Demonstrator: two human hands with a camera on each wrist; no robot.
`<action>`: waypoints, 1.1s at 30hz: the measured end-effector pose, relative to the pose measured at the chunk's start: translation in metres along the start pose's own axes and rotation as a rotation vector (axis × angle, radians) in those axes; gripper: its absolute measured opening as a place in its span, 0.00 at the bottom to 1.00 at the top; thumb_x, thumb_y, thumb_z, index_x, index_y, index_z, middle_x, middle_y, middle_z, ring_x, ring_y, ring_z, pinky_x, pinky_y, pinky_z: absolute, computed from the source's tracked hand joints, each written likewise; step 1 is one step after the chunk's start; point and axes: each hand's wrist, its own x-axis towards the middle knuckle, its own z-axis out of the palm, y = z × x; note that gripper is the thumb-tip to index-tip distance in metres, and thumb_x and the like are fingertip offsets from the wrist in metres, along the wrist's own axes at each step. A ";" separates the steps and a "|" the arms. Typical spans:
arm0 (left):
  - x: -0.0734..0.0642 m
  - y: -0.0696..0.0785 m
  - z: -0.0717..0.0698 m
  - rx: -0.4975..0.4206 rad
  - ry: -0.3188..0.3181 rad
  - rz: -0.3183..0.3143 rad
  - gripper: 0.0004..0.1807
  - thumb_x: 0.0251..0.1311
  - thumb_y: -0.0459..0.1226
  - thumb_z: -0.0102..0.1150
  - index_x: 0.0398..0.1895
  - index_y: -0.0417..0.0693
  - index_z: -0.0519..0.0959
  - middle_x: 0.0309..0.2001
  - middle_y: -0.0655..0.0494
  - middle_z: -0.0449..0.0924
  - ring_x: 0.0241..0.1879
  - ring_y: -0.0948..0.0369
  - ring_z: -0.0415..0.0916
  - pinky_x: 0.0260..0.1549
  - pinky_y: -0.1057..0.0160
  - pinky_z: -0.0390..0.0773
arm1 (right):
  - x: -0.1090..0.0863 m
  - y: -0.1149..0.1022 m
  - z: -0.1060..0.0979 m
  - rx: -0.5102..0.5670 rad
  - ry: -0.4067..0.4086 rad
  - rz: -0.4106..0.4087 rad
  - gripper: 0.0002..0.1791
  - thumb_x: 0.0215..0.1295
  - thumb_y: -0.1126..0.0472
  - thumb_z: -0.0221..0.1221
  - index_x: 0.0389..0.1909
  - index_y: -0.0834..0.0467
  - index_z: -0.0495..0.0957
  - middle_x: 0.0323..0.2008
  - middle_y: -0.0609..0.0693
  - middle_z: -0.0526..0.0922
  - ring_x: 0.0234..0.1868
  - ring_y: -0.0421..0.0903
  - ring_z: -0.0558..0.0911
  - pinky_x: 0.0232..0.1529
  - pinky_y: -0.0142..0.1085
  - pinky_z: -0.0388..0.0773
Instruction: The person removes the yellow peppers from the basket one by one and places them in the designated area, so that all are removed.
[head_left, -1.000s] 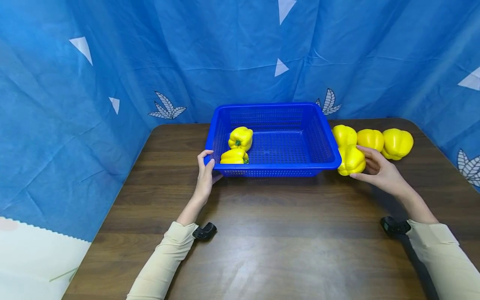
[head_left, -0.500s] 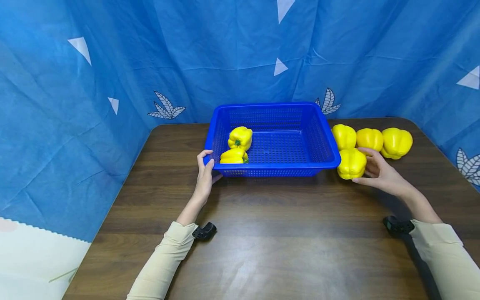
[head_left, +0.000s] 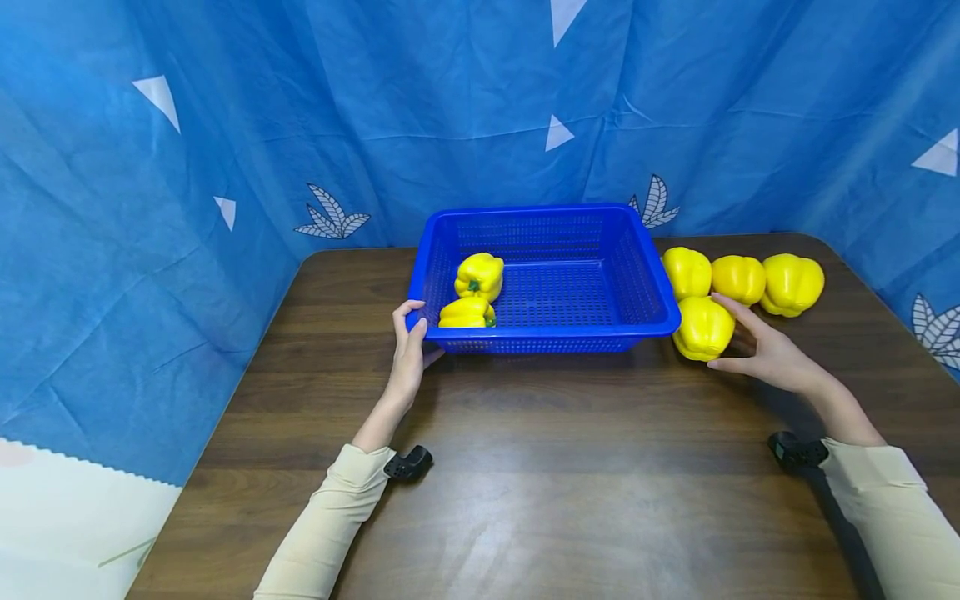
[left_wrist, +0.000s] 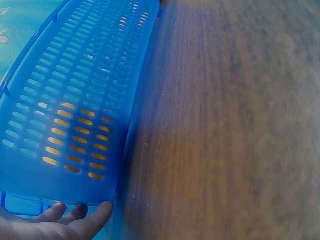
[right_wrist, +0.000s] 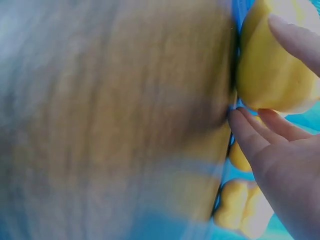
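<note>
My left hand [head_left: 408,354] grips the blue plastic basket [head_left: 555,332] at its left front corner, thumb and fingers about the rim. In the left wrist view, fingertips [left_wrist: 102,212] sit at the end of its slotted wall. Inside, two yellow bell peppers [head_left: 480,277] lie at the left end. Off the basket's right front corner is another yellow bell pepper [head_left: 703,328]. My right hand [head_left: 776,354] stands around its right side, thumb in front and fingers behind, with space before the palm. The right wrist view shows those fingers [right_wrist: 250,135] nearly straight, tips at the pepper's edge.
Three more yellow bell peppers [head_left: 738,279] sit in a row behind the right hand, along the back right of the brown wooden table [head_left: 525,467]. A blue curtain [head_left: 465,108] hangs right behind the table and basket.
The pepper at my right hand has come slightly toward me, away from the one behind it. My right thumb and fingers have spread wider around it. The left hand and basket stay put.
</note>
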 end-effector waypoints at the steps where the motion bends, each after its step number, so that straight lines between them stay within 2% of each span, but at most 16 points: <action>1: 0.000 0.000 0.000 0.000 -0.001 0.001 0.19 0.70 0.47 0.32 0.61 0.59 0.49 0.70 0.49 0.40 0.67 0.42 0.53 0.57 0.35 0.66 | 0.000 -0.001 -0.001 0.003 -0.008 0.019 0.52 0.59 0.58 0.62 0.74 0.43 0.35 0.75 0.56 0.39 0.69 0.66 0.54 0.58 0.18 0.67; 5: 0.001 0.000 0.000 0.001 -0.004 0.004 0.19 0.70 0.46 0.32 0.61 0.58 0.49 0.70 0.49 0.39 0.67 0.41 0.53 0.57 0.34 0.66 | 0.000 -0.006 -0.004 0.044 -0.046 0.080 0.49 0.63 0.55 0.58 0.73 0.37 0.32 0.74 0.63 0.37 0.67 0.72 0.53 0.49 0.18 0.72; 7: 0.001 0.000 -0.001 0.002 -0.007 0.003 0.19 0.70 0.46 0.31 0.61 0.57 0.49 0.70 0.48 0.39 0.67 0.41 0.53 0.57 0.34 0.65 | 0.000 -0.007 -0.004 0.047 -0.049 0.081 0.48 0.64 0.54 0.56 0.73 0.37 0.32 0.74 0.63 0.36 0.67 0.72 0.53 0.40 0.08 0.62; 14: 0.001 -0.001 -0.001 0.000 -0.003 -0.003 0.19 0.70 0.45 0.32 0.61 0.57 0.49 0.70 0.49 0.39 0.67 0.41 0.53 0.58 0.34 0.65 | 0.002 -0.008 -0.002 0.063 -0.048 0.062 0.47 0.64 0.56 0.57 0.73 0.38 0.34 0.74 0.60 0.37 0.68 0.69 0.53 0.43 0.07 0.61; 26: 0.002 -0.001 -0.001 -0.007 -0.014 -0.004 0.19 0.69 0.47 0.32 0.60 0.59 0.49 0.70 0.49 0.39 0.66 0.42 0.55 0.57 0.35 0.66 | 0.004 -0.010 -0.002 0.063 -0.055 0.070 0.50 0.62 0.57 0.59 0.73 0.40 0.32 0.73 0.64 0.38 0.67 0.70 0.54 0.43 0.08 0.62; 33: 0.001 -0.002 -0.001 -0.009 -0.016 -0.007 0.19 0.69 0.47 0.33 0.60 0.59 0.49 0.70 0.49 0.39 0.66 0.42 0.55 0.57 0.35 0.66 | 0.002 -0.009 0.000 0.076 -0.047 0.026 0.50 0.62 0.57 0.59 0.73 0.41 0.32 0.73 0.63 0.38 0.68 0.66 0.53 0.44 0.07 0.61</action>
